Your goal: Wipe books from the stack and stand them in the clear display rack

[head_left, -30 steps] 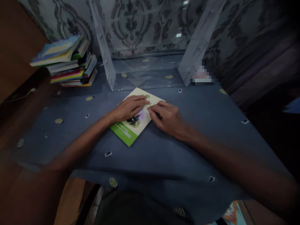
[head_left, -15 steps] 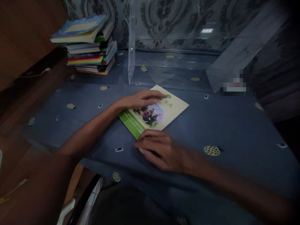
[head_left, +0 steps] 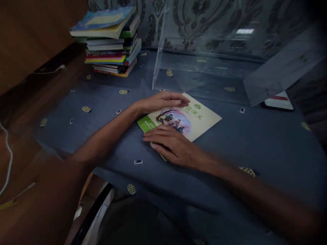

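Observation:
A thin book [head_left: 201,124] with a cream and green cover and a picture of several figures lies flat, turned at an angle, on the blue tablecloth. Over its far left edge rests my left hand [head_left: 163,101], fingers stretched out across the cover. My right hand [head_left: 175,144] lies palm down over the near corner, its fingers extended and covering part of the green strip. Neither hand is closed round the book. Part of the cover is hidden beneath both hands.
A tall stack of books [head_left: 109,47] stands at the back left. Behind the book is a clear plastic stand [head_left: 204,81] with upright side walls. A white flat object with a red mark [head_left: 279,101] lies at the right. White cables [head_left: 7,160] show at the left.
My right hand has moved from beside the book's near corner up onto its cover, fingers flatter. My left hand stays at the far edge. The view has shifted, so the scene sits further right.

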Demonstrator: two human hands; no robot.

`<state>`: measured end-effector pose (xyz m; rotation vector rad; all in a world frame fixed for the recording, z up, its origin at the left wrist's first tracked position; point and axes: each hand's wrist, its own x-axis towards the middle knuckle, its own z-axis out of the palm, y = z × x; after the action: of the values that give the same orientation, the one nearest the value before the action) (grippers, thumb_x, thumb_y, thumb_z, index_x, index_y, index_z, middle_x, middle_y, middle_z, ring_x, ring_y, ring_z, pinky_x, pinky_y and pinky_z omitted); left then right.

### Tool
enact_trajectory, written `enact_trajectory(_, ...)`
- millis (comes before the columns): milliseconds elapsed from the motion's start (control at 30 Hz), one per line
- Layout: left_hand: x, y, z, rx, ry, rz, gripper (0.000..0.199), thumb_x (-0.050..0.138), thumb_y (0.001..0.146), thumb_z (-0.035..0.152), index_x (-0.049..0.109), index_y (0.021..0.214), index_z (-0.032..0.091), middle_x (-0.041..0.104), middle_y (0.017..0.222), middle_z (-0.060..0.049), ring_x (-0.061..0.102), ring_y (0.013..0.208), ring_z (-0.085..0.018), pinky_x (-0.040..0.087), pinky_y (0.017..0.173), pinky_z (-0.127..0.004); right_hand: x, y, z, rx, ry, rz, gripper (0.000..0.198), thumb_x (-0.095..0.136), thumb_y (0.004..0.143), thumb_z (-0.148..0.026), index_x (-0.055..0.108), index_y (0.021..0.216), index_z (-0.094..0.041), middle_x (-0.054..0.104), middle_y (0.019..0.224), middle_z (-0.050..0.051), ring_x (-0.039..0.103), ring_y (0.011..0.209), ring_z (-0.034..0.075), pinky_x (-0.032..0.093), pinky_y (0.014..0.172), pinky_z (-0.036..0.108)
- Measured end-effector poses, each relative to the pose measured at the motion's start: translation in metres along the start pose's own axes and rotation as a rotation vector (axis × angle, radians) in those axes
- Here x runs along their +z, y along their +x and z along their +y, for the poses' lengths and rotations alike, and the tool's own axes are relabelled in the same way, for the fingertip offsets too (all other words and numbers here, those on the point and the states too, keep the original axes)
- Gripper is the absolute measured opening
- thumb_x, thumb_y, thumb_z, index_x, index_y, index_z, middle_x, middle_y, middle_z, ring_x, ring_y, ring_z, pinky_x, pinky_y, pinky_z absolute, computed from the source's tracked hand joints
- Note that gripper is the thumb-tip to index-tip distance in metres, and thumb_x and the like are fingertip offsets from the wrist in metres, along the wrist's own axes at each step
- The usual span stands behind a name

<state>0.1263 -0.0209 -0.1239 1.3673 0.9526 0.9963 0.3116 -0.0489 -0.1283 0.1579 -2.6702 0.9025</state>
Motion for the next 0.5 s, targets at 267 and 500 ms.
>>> enact_trajectory(267, 0.002, 0.000, 0.000, 0.016, 0.104, 0.046, 0.022, 0.073, 0.083, 0.021, 0.077, 0.103, 0.014, 0.074, 0.110, -0.011, 0.068, 0.112, -0.026, 0.049, 0.103, -0.040, -0.007, -0.066, -0.027, 0.128, 0.204, 0.147, 0.025, 0.051, 0.101, -0.020, 0.070, 0.118, -0.020, 0.075, 0.110, 0.009, 0.068, 0.106, 0.021, 0.053, 0.098, 0.041)
enact_trajectory(500, 0.000, 0.005, -0.014, 0.127, 0.345, 0.226, 0.023, 0.057, 0.089, 0.021, 0.073, 0.103, 0.012, 0.074, 0.106, -0.010, 0.068, 0.102, -0.022, 0.051, 0.094, -0.035, -0.021, -0.077, 0.009, 0.393, -0.069, 0.477, 0.023, 0.053, 0.097, -0.027, 0.073, 0.108, -0.024, 0.076, 0.106, 0.008, 0.068, 0.103, 0.025, 0.055, 0.092, 0.044)
